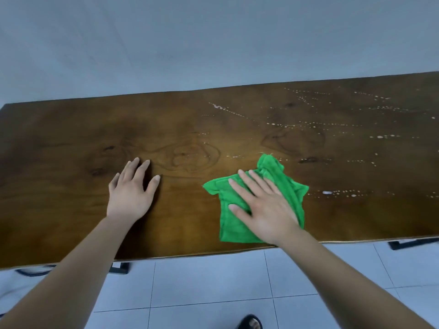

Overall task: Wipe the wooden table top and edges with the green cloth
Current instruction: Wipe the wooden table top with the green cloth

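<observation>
While the right hand point(263, 207) lies flat with its fingers straight and spread, it presses down on the green cloth point(240, 224), which sits rumpled on the wooden table point(71, 143) near the table's near edge, right of the middle of the view. The cloth spreads out from under the palm on every side, with one bunched corner pointing toward the far side and a flap reaching left past the fingertips. The left hand point(130, 193) rests palm down on the bare wood, well apart from the cloth on its left, its fingers straight and slightly fanned, holding nothing. On the far and right parts of the table top, pale droplets point(332, 125) lie in dotted lines and streaks, and a few more sit just right of the cloth. The left part of the top shows dark grain and knots. Below the near edge lies a floor of pale tiles point(209, 281), with dark table feet point(120, 268) under the edge and the toe of a dark sandal point(249, 322) at the bottom of the view.
</observation>
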{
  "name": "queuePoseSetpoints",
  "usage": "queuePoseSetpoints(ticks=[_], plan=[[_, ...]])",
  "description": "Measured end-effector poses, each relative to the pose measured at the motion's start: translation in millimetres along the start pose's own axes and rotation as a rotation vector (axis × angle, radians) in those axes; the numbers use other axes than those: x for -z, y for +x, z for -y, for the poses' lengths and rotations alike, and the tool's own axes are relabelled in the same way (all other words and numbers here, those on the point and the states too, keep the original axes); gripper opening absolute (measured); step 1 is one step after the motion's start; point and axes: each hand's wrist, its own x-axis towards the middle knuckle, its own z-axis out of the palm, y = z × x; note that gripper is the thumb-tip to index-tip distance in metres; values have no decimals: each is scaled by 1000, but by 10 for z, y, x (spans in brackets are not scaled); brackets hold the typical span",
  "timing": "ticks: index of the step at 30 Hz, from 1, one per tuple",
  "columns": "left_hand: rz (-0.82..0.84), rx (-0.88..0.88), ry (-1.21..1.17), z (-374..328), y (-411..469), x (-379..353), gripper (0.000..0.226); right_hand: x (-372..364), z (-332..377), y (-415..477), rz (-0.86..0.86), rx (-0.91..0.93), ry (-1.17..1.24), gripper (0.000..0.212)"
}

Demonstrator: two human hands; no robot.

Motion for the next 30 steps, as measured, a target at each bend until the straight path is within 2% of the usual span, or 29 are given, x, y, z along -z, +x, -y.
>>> queuePoseSetpoints(ticks=[4,9,12,16,24,30], plan=[[-6,-5,19,-15,-32,-9,79,210,-726,-198,-29,-114,-33,76],[-5,-15,46,-40,-55,-9,80,372,-1403,-377,-65,-366,-13,81],[-16,-16,45,-44,-56,-1,80,376,-1457,-344,-103,-578,-11,81],[-21,-19,44,-49,-68,8,79,305,-1096,-49,-74,-805,-35,88],[-41,-27,47,-48,-59,-6,80,99,30,721,13,-647,-44,83],[-44,-17,55,-60,-59,12,75,-125,1137,1188,80,-317,-21,81]])
